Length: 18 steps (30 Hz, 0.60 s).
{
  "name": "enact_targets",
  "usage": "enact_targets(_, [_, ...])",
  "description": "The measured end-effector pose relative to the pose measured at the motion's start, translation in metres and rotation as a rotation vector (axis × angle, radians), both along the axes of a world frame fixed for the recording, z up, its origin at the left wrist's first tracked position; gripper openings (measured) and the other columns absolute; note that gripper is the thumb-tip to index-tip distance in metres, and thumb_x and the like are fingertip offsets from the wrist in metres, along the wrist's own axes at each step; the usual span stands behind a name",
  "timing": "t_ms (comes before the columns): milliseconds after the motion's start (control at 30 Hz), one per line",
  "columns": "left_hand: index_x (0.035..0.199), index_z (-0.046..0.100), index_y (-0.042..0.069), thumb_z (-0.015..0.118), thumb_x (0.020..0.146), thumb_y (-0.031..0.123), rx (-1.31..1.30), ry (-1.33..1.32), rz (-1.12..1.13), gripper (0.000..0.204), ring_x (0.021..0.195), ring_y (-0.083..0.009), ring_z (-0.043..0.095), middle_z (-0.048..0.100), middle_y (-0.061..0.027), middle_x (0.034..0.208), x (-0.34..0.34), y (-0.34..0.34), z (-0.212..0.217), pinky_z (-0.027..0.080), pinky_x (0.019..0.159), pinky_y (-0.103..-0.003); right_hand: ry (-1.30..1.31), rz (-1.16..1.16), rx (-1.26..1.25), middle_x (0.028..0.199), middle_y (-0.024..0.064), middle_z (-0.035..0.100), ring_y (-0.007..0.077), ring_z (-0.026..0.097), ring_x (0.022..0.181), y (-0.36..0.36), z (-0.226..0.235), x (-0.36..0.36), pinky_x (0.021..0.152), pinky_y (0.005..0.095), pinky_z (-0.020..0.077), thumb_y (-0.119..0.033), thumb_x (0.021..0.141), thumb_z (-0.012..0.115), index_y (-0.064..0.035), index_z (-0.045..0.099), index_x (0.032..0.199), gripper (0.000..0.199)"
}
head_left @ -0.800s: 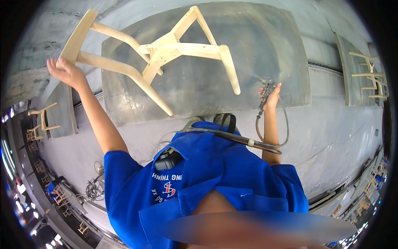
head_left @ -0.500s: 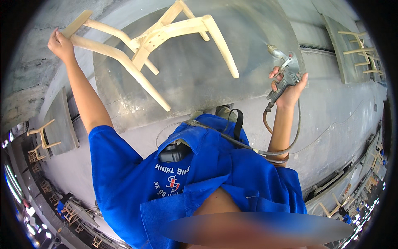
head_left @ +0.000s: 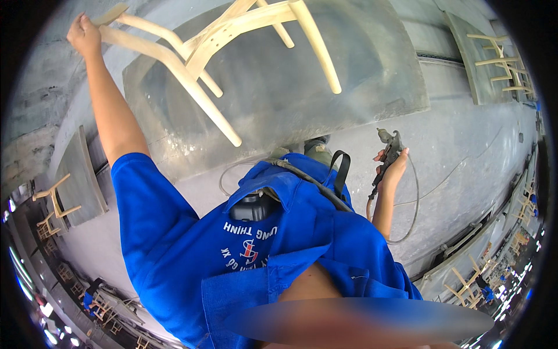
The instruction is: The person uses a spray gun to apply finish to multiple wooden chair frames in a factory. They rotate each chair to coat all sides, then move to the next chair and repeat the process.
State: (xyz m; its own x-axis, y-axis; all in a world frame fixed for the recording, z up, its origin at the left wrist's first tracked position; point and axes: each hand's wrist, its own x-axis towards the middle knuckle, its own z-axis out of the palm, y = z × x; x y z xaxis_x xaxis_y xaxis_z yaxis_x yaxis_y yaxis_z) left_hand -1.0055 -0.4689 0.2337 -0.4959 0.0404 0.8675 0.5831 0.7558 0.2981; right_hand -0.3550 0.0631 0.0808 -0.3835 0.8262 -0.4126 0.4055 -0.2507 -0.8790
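Clamped on the chair frame's [head_left: 200, 58] far-left end, that's the left hand [head_left: 84, 36]! The frame spans the grey board [head_left: 273, 104], the held end out past the board's left side. Right hand [head_left: 394, 171] wraps the spray gun [head_left: 392, 152]; trigger pressed or not, can't tell. And the gun's just dropped, from over the board to beyond its near edge: off the wood for now, I'd judge. Lettering? White print and a red-and-white emblem [head_left: 249, 252] on the blue shirt [head_left: 174, 250], nearer the wearer than the board.
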Motion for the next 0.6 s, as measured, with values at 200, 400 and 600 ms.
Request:
enact_targets(200, [0.130, 0.049, -0.010, 0.049, 0.107, 0.022, -0.146, 0.163, -0.043, 0.039, 0.111, -0.0419, 0.052, 0.054, -0.0281, 0.123, 0.037, 0.021, 0.002, 0.038, 0.103, -0.052, 0.143, 0.387, -0.075, 0.077, 0.0076, 0.066, 0.0109, 0.051, 0.053, -0.069, 0.045, -0.046, 0.044, 0.0237, 0.0358, -0.059, 0.105, 0.021, 0.0021, 0.062, 0.128, 0.077])
enact_targets(400, [0.110, 0.056, -0.012, 0.044, 0.109, 0.023, -0.110, 0.180, -0.028, 0.037, 0.099, -0.0469, 0.058, 0.058, -0.0339, 0.108, 0.080, 0.033, 0.015, 0.046, 0.088, -0.053, 0.443, 0.711, -0.086, 0.083, 0.0073, 0.067, 0.0101, 0.060, 0.067, -0.097, 0.081, -0.103, 0.045, 0.0224, 0.0358, -0.071, 0.099, 0.028, 0.0017, 0.053, 0.143, 0.089])
enact_targets(600, [0.118, 0.065, -0.001, 0.053, 0.102, 0.026, -0.087, 0.145, 0.080, 0.034, 0.117, -0.0396, 0.057, 0.062, -0.0243, 0.121, 0.076, 0.015, 0.003, 0.044, 0.102, -0.044, 0.386, 0.633, 0.408, 0.080, 0.0047, 0.066, 0.0081, 0.056, 0.065, -0.080, 0.092, -0.092, 0.047, 0.0212, 0.0330, -0.073, 0.097, 0.032, -0.0019, 0.055, 0.144, 0.088])
